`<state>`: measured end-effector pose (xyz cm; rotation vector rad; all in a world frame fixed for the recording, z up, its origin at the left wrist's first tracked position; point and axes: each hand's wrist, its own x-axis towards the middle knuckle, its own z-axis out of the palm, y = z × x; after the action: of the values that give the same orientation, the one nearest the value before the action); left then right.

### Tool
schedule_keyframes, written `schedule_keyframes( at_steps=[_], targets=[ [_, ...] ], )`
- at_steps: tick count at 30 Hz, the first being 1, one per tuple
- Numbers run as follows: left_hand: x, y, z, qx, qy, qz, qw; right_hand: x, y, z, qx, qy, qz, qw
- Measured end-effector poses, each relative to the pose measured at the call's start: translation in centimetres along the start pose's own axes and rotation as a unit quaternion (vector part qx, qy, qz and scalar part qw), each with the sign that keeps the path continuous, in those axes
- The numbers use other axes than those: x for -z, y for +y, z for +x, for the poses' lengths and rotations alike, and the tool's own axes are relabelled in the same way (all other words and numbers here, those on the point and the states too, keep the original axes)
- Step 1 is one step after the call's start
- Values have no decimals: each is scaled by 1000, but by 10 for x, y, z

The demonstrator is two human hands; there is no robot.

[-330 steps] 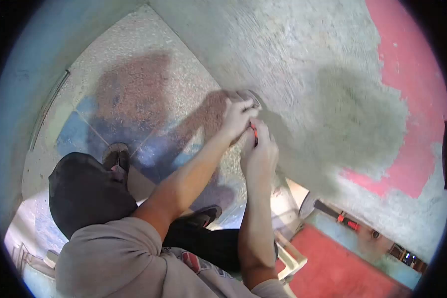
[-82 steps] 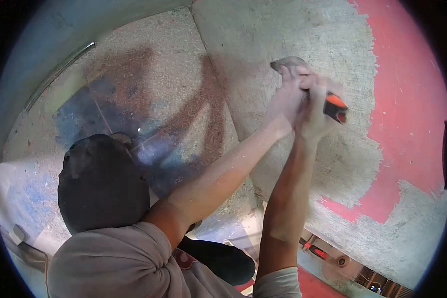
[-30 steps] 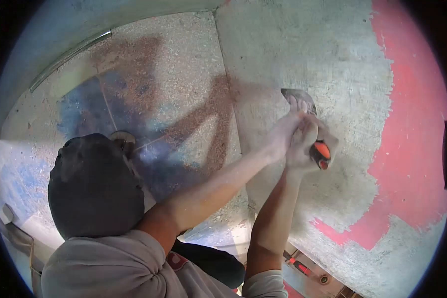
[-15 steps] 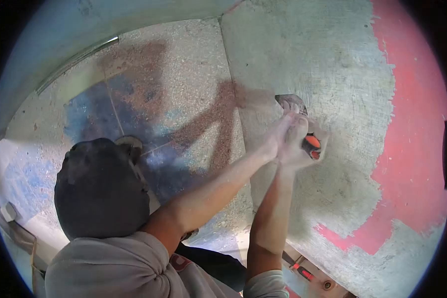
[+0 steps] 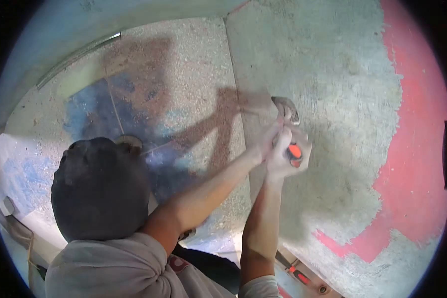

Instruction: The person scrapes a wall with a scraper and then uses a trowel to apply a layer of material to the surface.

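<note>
Both of my hands are on one scraper point(image 5: 295, 150) with an orange and black handle, against the grey-green wall surface point(image 5: 333, 124). My right hand point(image 5: 288, 159) is closed round the handle, its orange end poking out of the fist. My left hand point(image 5: 268, 141) lies beside it, fingers closed near the neck and lower blade. Those fingertips are partly hidden. The metal blade point(image 5: 288, 109) points up and rests on or close to the surface. Pale dust coats both hands and forearms.
Pink paint point(image 5: 417, 149) with a ragged edge borders the grey-green area. A speckled surface with a blue patch point(image 5: 92, 109) is at left. A dark, rounded, cap-like shape point(image 5: 102, 188) fills the lower left. A red-and-black-handled tool point(image 5: 300, 275) lies at the bottom.
Both hands and the scraper have moved left and slightly down along the surface. The grip of both hands stays closed. The view has shifted a little.
</note>
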<state>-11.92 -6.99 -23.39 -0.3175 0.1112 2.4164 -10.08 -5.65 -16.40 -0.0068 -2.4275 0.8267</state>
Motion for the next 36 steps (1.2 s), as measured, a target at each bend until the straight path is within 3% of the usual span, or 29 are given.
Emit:
schedule_keyframes(
  at_steps=[1, 3, 6, 7, 10, 11, 13, 14, 15, 18, 19, 22, 23, 25, 26, 27, 28, 29, 31, 34, 35, 36],
  targets=[
    [-2, -2, -6, 5, 7, 21, 1000, -3, 6, 0, -29, 2, -2, 1000],
    [27, 4, 14, 5, -69, 50, 996, -12, 6, 10, -88, -29, -41, 995],
    [8, 10, 12, -124, -51, 298, 945, -12, -21, 22, -21, 70, -63, 995],
    [-6, -8, 20, -247, -14, 367, 897, -18, -24, 22, -75, 160, 73, 981],
    [7, -5, 29, -99, -77, 172, 977, -19, -9, 22, -54, 147, -16, 988],
    [11, 1, 30, -64, -69, 103, 990, -19, -2, 25, -51, 37, -94, 994],
    [15, 13, 30, 4, -51, -39, 998, -18, -19, 22, -106, 46, -90, 989],
    [12, 21, 39, -19, -54, -10, 998, -20, -23, 27, -122, 46, -85, 988],
    [9, 25, 46, -40, -53, 16, 998, -24, -20, 26, -46, 110, 14, 993],
    [13, 25, 42, -75, -38, 113, 990, -30, -12, 31, -7, 118, -77, 990],
    [16, 24, 38, -82, -35, 149, 985, -30, -15, 35, -192, 37, -62, 979],
    [11, 5, 41, -156, -31, 245, 956, -28, -36, 39, -170, 117, -18, 978],
    [12, -9, 46, -255, -29, 331, 908, -31, -34, 36, -112, 170, 45, 978],
    [17, 1, 31, -249, -71, 439, 861, -33, -10, 34, -96, 120, -6, 988],
    [22, 12, 34, -157, -97, 327, 927, -31, 2, 33, -89, 100, -35, 990],
    [32, 22, 47, -59, -120, 208, 969, -31, -1, 37, -177, 35, -103, 978],
    [30, 33, 48, 43, -139, 84, 986, -26, -13, 33, -163, 64, -79, 981],
    [15, 26, 39, 9, -118, 64, 991, -26, -24, 36, -136, 88, -49, 986],
    [-4, 21, 33, -121, -68, 194, 971, -33, -32, 42, -70, 144, 39, 986],
    [1, 15, 37, -90, -47, 178, 979, -32, -11, 47, -117, 57, -138, 982],
    [3, 13, 34, -46, -41, 128, 990, -31, -8, 51, -168, 38, -106, 979],
    [2, 18, 35, -9, -36, 78, 996, -30, -14, 46, -131, 71, -67, 987]
  ],
)
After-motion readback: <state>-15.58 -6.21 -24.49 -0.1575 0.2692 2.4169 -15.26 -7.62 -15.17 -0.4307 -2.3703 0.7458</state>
